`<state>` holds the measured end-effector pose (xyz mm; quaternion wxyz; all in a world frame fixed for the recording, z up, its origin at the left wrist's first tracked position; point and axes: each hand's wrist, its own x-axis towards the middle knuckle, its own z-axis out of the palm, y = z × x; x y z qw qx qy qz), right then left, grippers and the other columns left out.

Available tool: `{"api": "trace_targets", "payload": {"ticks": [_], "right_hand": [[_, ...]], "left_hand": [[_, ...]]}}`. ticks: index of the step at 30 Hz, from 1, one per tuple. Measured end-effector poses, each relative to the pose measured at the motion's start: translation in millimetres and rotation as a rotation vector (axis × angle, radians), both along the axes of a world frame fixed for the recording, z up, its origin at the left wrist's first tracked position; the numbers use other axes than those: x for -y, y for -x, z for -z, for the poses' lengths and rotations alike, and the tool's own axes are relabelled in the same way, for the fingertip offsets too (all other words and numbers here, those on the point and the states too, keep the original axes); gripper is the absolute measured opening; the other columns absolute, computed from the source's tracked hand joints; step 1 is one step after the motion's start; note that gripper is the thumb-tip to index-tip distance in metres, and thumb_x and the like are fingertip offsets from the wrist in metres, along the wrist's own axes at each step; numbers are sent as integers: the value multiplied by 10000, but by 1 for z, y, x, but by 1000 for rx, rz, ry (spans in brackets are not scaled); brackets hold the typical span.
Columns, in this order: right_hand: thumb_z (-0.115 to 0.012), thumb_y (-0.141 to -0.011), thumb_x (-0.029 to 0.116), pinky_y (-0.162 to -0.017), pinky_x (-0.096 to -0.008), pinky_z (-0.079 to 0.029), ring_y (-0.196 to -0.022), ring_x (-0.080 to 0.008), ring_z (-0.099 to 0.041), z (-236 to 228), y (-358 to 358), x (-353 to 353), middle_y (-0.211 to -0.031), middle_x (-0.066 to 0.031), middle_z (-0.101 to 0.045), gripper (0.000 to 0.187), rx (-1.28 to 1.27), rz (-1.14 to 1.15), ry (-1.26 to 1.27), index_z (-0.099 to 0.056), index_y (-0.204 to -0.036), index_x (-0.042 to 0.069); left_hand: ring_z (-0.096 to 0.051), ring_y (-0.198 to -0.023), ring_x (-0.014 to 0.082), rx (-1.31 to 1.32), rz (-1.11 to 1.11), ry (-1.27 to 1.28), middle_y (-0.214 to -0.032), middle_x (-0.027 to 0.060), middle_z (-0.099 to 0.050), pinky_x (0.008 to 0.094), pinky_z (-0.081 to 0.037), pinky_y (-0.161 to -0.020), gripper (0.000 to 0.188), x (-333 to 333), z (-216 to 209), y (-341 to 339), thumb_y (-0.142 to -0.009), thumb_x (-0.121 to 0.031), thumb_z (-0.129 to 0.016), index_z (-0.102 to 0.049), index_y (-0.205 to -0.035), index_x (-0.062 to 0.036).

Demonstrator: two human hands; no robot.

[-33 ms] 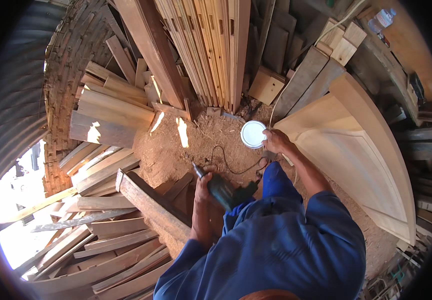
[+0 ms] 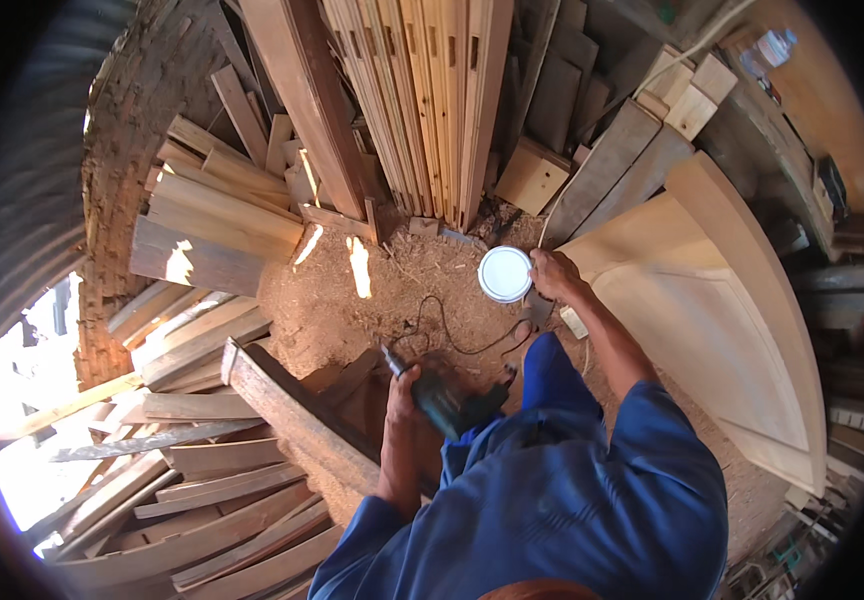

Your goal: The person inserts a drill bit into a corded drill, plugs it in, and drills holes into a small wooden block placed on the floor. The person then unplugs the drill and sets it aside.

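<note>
Two grips occupied: right grip (image 2: 555, 277) pinching edge of white round container (image 2: 504, 274), lying at its 9 o'clock; left grip (image 2: 402, 394) around drill (image 2: 444, 402), nose toward 10–11, container farther off toward 1.

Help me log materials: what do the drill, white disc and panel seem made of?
Drill: probably plastic, dull dark casing; silvery tip, likely metal. White disc: plastic or painted metal; smooth rim fits either. Panel: likely bare wood, matte tan.
</note>
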<state>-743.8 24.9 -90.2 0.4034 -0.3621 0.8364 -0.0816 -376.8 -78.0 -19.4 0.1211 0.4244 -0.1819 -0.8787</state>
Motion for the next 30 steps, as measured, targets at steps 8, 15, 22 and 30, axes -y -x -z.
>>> {"api": "trace_targets", "payload": {"ticks": [8,15,22,30], "right_hand": [[-599,-896,231,-945,-505,-518,-1117,-409,-637,210,124,28,-1167,-223,-675,336,-392,71,-10,-616,-1175,44],[-701,-856,321,-1041,-465,-470,-1260,-401,-549,319,251,70,-1379,-254,-546,721,-392,12,-161,-419,-1418,-32],[-686,-870,411,-1087,-448,-418,-1289,-421,-512,375,306,80,-1371,-300,-529,732,-454,-173,-203,-474,-1355,-94],[-677,-833,592,-1088,-451,-425,-1294,-393,-522,371,260,90,-1346,-281,-565,723,-653,-7,-183,-637,-1265,14]], "left_hand": [[-670,-979,338,190,-250,-140,-1050,154,-656,490,-576,-857,310,-106,100,-125,-866,-168,-693,-580,-1134,-63],[-651,-1023,394,135,-400,-437,-1045,172,-653,559,-532,-928,321,-205,179,-127,-805,-195,-736,-620,-1069,-54],[-636,-1034,405,26,-322,-486,-1032,212,-636,559,-537,-903,383,-180,214,-96,-751,-233,-746,-601,-1045,-36],[-636,-1028,408,36,-322,-448,-1040,210,-631,557,-534,-904,394,-157,232,-81,-760,-238,-749,-587,-1059,-39]]}}
